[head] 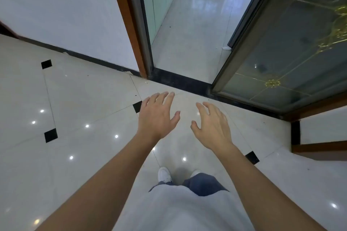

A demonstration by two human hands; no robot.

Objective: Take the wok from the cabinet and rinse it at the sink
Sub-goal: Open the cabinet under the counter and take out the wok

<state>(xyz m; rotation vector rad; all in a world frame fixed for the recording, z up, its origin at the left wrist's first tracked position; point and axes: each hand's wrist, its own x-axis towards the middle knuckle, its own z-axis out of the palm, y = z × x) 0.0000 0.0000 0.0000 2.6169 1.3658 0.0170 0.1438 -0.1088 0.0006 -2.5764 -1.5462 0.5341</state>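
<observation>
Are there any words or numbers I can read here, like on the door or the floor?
None. The glass door has only gold swirl patterns, not letters. The floor has black squares and light spots, no writing. Both hands, left and right, are open and hold nothing with a label.

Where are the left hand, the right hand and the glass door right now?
left hand (158,116): head view, back of the hand.
right hand (213,124): head view, back of the hand.
glass door (293,47): head view, dark pane with gold pattern.
</observation>
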